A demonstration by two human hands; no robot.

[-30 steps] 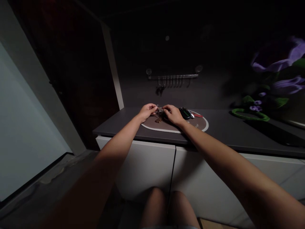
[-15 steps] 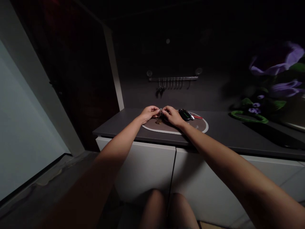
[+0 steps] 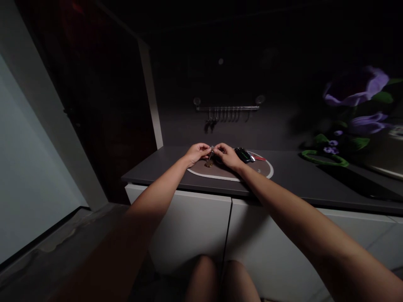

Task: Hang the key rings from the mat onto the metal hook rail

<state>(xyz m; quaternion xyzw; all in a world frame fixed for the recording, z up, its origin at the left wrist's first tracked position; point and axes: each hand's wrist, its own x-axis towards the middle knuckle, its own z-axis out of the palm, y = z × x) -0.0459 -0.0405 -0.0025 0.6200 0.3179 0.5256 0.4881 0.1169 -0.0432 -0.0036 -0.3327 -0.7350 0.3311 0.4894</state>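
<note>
My left hand [image 3: 199,153] pinches a small metal key ring [image 3: 212,148] between thumb and fingertips. From the right, my right hand [image 3: 228,155] pinches the same ring, with its fingertips almost meeting those of the left. A brass-coloured key [image 3: 209,164] hangs below the ring, over an oval brown mat [image 3: 226,173] with a white border. Just beyond my right hand lies a black object with green markings [image 3: 243,155], and beside it a thin red item [image 3: 260,158]. My fingers partly hide the ring.
A clear rail [image 3: 228,108] with several hooks is fixed to the wall; dark keys [image 3: 210,125] hang at its left. Purple flowers [image 3: 355,90], a green loop [image 3: 327,159] and a flat black object [image 3: 362,184] are on the right of the dark counter [image 3: 147,165].
The view has shifted slightly, so the counter and rail sit a little lower. Both hands keep their pinch at the ring, and the hanging key has swung slightly.
</note>
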